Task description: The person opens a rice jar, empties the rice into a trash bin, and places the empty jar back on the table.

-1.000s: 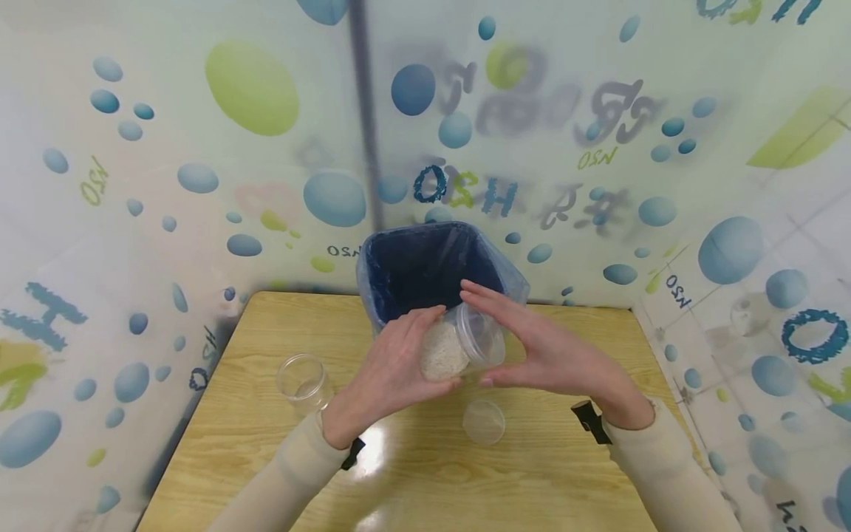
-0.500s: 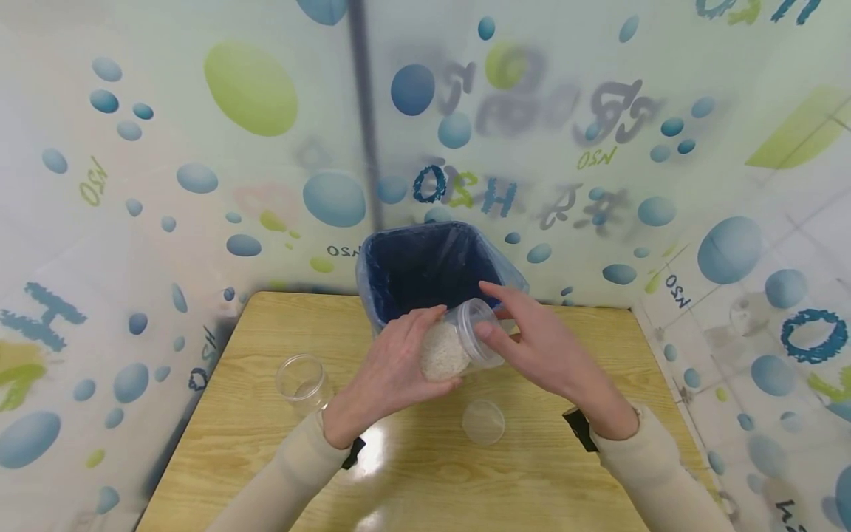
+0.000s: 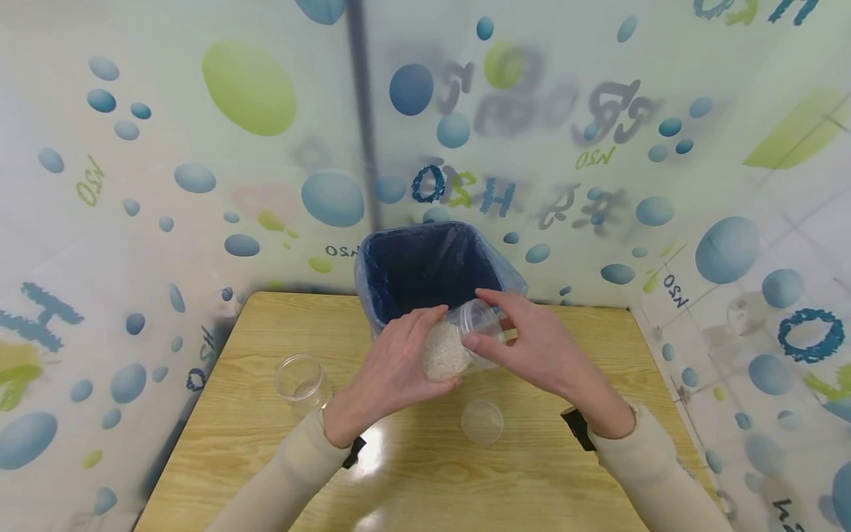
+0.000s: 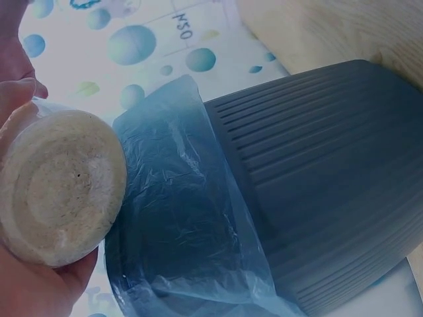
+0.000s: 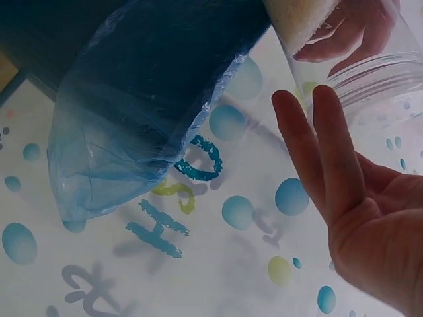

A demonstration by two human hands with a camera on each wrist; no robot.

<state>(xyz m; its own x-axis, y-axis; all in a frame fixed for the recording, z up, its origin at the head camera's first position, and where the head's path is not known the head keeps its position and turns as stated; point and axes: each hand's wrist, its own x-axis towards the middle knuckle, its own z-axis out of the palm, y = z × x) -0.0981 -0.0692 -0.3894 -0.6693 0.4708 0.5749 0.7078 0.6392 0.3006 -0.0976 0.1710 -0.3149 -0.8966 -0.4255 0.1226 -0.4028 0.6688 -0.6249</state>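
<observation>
My left hand (image 3: 392,362) grips a clear plastic jar (image 3: 480,319) tilted on its side, its mouth towards the right. Pale, rice-like grains (image 3: 444,353) fill its bottom end, also visible through the jar's base (image 4: 63,188) in the left wrist view. At the jar's ringed rim is my right hand (image 3: 541,343), thumb on the near side and forefinger on the far side. Two of its fingers (image 5: 337,145) stretch out beside the rim in the right wrist view. The jar is just in front of a dark bin (image 3: 425,270) lined with a blue bag.
A second clear jar (image 3: 302,380) stands on the wooden table (image 3: 253,458) to the left. Near the middle lies a clear round disc, like a lid (image 3: 482,422). Patterned curtains (image 3: 259,170) rise behind the table and along both sides.
My right hand has come in from the right and turned, its thumb and fingers moving from spread apart onto the jar's rim. The left hand and the jar have hardly moved.
</observation>
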